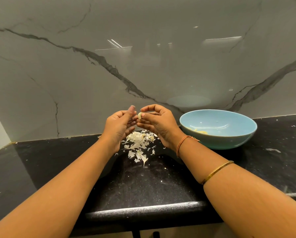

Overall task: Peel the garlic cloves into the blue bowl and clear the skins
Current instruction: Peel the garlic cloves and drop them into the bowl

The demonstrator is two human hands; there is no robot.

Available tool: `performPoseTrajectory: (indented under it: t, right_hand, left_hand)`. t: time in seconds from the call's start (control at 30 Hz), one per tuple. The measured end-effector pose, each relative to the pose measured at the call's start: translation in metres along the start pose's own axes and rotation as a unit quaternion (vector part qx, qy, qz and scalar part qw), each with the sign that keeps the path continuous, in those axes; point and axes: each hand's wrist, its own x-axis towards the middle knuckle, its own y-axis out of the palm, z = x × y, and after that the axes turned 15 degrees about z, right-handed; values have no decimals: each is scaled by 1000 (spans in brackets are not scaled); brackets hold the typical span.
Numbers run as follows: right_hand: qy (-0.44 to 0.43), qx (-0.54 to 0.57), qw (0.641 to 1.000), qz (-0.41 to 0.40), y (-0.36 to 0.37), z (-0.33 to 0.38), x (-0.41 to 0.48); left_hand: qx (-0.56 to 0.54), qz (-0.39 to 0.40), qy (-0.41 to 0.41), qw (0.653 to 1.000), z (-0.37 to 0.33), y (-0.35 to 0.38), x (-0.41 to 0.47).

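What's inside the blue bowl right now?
A few pale yellow peeled garlic cloves lie low in the blue bowl, toward its left. The near wall covers the rest of the bottom, so the count is unclear.

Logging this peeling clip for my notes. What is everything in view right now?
countertop: one, black, foreground
backsplash: one, grey veined marble, behind
garlic clove: one, pale, held in the air, centre
blue bowl: one, light blue, on countertop, right
peeled garlic: some, yellowish, inside bowl
skins: scattered pile, white, countertop centre
thread bracelet: one, orange, right wrist
bangle: one, gold, right forearm
left hand: one, fingers blurred, beside clove
right hand: one, pinches clove
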Motion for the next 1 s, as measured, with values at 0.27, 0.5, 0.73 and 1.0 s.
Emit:
performPoseTrajectory:
  t: [0.27,0.5,0.73,1.0]
  right_hand:
    - [10,-50,998,23,0,-1,-1]
    - [14,-48,998,24,0,-1,-1]
    - [11,-26,1000,2,-2,-2,-1]
    - [19,31,999,-34,-6,2,1]
  left_hand:
    - [-60,4,-16,998,-2,-3,1]
    - [-85,-25,-34,995,-4,-3,1]
    - [8,2,-17,1000,-1,1,0]
    - [94,73,76,990,0,-1,-1]
